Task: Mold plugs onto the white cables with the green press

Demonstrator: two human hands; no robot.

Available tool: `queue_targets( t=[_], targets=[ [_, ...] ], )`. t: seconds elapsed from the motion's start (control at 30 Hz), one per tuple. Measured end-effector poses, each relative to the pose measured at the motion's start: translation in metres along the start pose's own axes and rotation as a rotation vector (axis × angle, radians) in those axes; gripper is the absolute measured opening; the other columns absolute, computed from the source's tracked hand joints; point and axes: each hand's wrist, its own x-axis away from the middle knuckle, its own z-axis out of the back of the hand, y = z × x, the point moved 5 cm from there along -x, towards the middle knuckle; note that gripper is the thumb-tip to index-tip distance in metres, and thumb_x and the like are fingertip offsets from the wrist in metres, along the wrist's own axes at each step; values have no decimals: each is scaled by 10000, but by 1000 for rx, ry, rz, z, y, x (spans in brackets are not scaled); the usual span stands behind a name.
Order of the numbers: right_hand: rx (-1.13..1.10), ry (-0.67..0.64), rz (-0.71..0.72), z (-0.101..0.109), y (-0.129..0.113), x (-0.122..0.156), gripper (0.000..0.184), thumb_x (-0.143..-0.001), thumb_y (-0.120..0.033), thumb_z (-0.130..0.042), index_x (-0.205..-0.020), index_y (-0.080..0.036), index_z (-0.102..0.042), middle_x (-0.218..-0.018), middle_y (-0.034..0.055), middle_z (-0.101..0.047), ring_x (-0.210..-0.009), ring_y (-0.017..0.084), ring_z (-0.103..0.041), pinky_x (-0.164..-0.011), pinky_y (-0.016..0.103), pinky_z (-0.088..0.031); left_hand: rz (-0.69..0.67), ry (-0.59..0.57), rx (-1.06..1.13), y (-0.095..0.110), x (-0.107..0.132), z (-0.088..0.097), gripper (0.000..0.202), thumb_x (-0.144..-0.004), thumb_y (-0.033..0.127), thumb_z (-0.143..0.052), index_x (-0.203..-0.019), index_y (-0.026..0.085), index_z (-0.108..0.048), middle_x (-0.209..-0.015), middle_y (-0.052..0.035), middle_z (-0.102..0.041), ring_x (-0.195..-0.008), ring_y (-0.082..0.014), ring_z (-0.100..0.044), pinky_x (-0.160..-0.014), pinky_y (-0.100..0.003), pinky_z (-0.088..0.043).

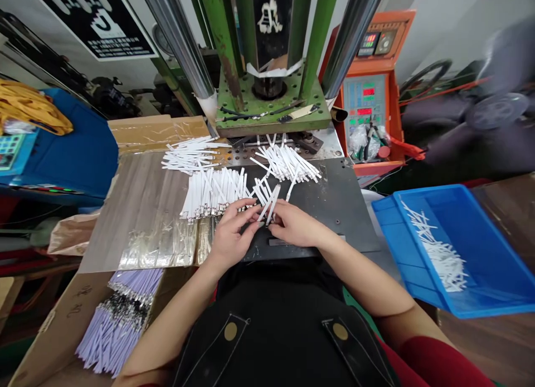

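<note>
While left hand and right hand, near-closed, pinch strips, these look white; they're slim.

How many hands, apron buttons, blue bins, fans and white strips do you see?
Hands: 2 (left hand, right hand)
Buttons: 2
Blue bin: 1
Fan: 1
Total: 6, without the white strips, too jumbled to count

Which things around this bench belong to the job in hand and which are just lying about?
Likely the job's:
slim white flat strips between the left hand and right hand
heaps of white strips nearby
blue plastic bin holding white strips

Probably just lying about:
bundled yellow fabric
crumpled brown paper
lilac strips in an open cardboard box (less certain)
</note>
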Motion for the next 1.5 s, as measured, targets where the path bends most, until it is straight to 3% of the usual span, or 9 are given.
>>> queue_targets(
  t=[0.17, 0.33, 0.4, 0.6, 0.93, 1.07, 1.3, 1.4, 1.5],
  targets=[
    [-133, 144, 29, 8, 14, 15, 232, -892, -100, -517, -1001, -200, -695, -847, 14, -697, -744, 150, -649, -735, 285, -528, -178, -2, -116, 23, -8, -9, 269, -940, 118, -568, -1160, 199, -701, -1285, -117, -577, -924, -142, -693, -877, -334, -616],
    [414, 831, -35, 79, 56, 82, 196, -863, -124, -553, -910, -192, -730, -958, 111, -718, -913, 252, -684, -809, 394, -564, -271, -39, -270, 26, -12, -7, 232, -918, 59, -553, -934, 177, -752, -1061, -94, -668, -876, -145, -686, -790, -287, -603],
    [441, 952, -54, 93, 63, 109, 143, -882, -163, -594, -890, -205, -731, -932, 96, -730, -899, 248, -697, -808, 400, -577, -237, -80, -218, 24, -10, -12, 230, -918, 63, -562, -922, 191, -753, -934, -59, -711, -843, -140, -699, -752, -253, -595],
    [87, 547, 222, 36, 43, 126, 127, -933, -127, -607, -958, -223, -687, -880, 34, -760, -896, 186, -744, -800, 312, -622, -261, -189, 98, 28, 7, -63, 125, -927, 117, -600, -899, 196, -693, -919, -50, -760, -916, -160, -738, -852, -264, -591],
    [437, 473, 429, 14, 42, 132, 211, -953, -107, -516, -1050, -195, -682, -996, 86, -766, -1015, 233, -717, -869, 389, -613, -338, -561, -415, 50, 5, -89, 142, -979, 146, -412, -965, 194, -545, -816, -13, -663, -707, -161, -667, -646, -258, -502],
    [438, 436, 417, 13, 46, 129, 211, -960, -124, -526, -1090, -201, -673, -1012, 79, -752, -1073, 236, -680, -904, 401, -589, -366, -602, -499, 53, 4, -96, 160, -998, 155, -422, -1087, 194, -549, -919, -34, -690, -817, -187, -682, -733, -291, -524],
    [458, 342, 216, 26, 57, 112, 136, -948, -278, -629, -1015, -175, -688, -921, 105, -706, -926, 258, -622, -834, 435, -521, -363, -393, -310, 27, 20, -58, 186, -1003, 153, -486, -1175, 181, -549, -1048, -69, -699, -957, -195, -677, -873, -327, -554],
    [302, 141, 168, 23, 40, 76, 117, -959, -226, -603, -1054, -198, -666, -929, 68, -707, -911, 217, -640, -835, 372, -503, -344, -361, -314, 15, 27, -37, 189, -989, 151, -521, -1170, 181, -566, -1055, -78, -697, -986, -191, -680, -887, -320, -564],
    [278, 94, -62, 16, 22, 31, 229, -921, -263, -664, -1128, -185, -604, -888, 55, -701, -852, 212, -658, -753, 320, -488, -330, -327, -311, 7, 32, -26, 173, -982, 134, -524, -1137, 183, -584, -1035, -75, -696, -977, -180, -683, -890, -315, -572]
  ],
)
